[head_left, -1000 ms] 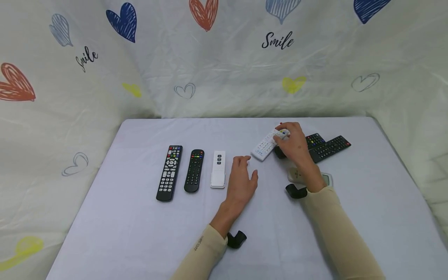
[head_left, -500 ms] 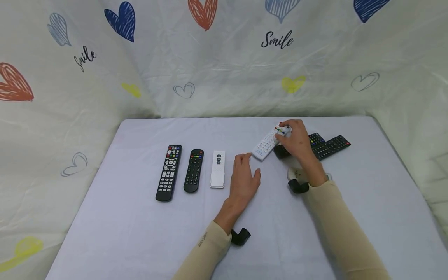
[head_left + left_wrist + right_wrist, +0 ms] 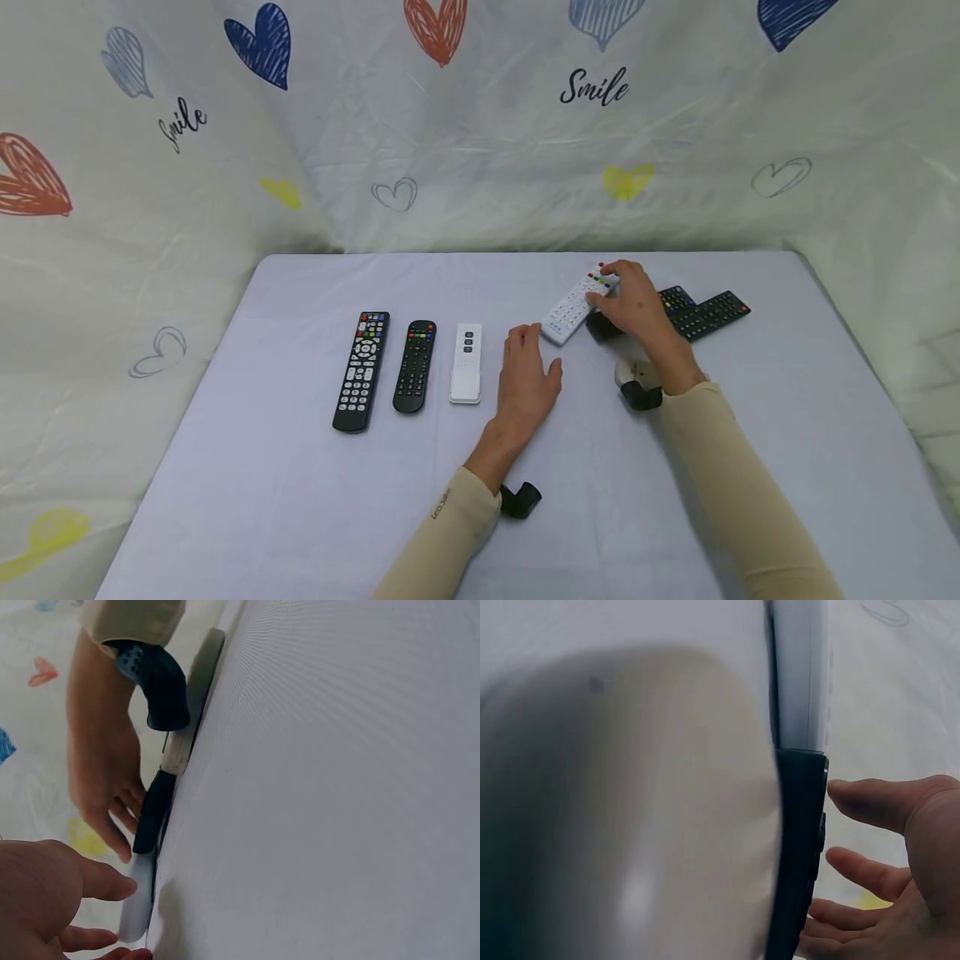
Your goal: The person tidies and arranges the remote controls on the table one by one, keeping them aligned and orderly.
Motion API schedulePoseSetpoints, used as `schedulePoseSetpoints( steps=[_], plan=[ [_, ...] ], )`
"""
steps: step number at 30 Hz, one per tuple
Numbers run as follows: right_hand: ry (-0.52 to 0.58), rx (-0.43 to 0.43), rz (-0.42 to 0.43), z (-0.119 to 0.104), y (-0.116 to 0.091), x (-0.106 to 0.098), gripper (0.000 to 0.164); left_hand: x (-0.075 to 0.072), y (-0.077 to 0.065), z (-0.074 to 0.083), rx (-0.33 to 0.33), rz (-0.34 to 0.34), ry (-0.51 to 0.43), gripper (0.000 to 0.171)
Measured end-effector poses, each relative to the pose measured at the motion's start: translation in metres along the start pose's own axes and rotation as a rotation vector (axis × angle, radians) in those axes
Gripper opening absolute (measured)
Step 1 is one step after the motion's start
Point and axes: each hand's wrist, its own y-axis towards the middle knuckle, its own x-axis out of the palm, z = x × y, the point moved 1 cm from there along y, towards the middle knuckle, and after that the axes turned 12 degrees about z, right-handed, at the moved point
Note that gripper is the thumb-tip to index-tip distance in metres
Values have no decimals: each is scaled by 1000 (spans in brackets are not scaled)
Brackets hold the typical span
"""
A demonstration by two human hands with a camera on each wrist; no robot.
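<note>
Fingers parted, my right hand [image 3: 636,304] is at the many-button white remote [image 3: 566,315] — can't tell if it pinches. That's just left of the bunched black remotes [image 3: 711,315]; my left hand [image 3: 527,385], loose, is farther left. Looks light, hard, slippery — best held by its sides.

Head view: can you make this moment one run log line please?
right hand: over white keypad remote, grip unclear | left hand: near that remote's lower end | three other remotes: lined up at left
</note>
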Motion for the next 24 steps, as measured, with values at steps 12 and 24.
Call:
schedulePoseSetpoints(
  steps=[12, 24],
  plan=[
    [-31, 8, -106, 4, 5, 2, 71, 1, 2, 1, 0, 0, 4, 66],
    [11, -18, -80, 3, -2, 6, 68, 3, 3, 0, -20, 14, 19, 69]
  ],
)
